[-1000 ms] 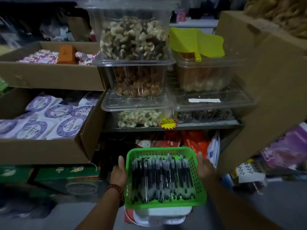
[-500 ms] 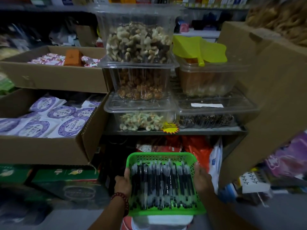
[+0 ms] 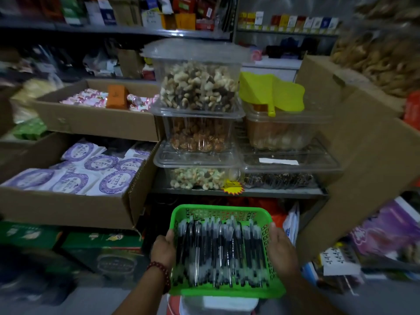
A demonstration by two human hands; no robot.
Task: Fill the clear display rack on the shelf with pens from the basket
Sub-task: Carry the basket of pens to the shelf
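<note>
While both hands hold it from opposite sides, the green basket [image 3: 227,291] sits low in the middle of the view, level and in front of the shelving. Its floor is covered by pens [image 3: 218,251], clear barrels with black caps, lying side by side and running front to back. The left hand [image 3: 163,248] clasps the basket's left wall with its thumb up against the rim, and a red bead bracelet [image 3: 159,272] circles that wrist. The right hand [image 3: 282,252] clasps the right wall the same way (the fingers of both go under the basket and are hidden).

Above the basket a metal shelf [image 3: 284,191] carries stacked clear tubs [image 3: 197,87] of mixed nuts and snacks – three high on the left, two on the right – with a yellow scoop [image 3: 271,93] lying on the right-hand stack. A yellow starburst tag [image 3: 234,188] is stuck at the shelf edge. To the left, an open cardboard box [image 3: 68,209] holds white packets with purple round labels, and behind it a second box [image 3: 97,122] holds pink-and-white wrapped items. A large cardboard carton [image 3: 363,144] leans at the right.
</note>
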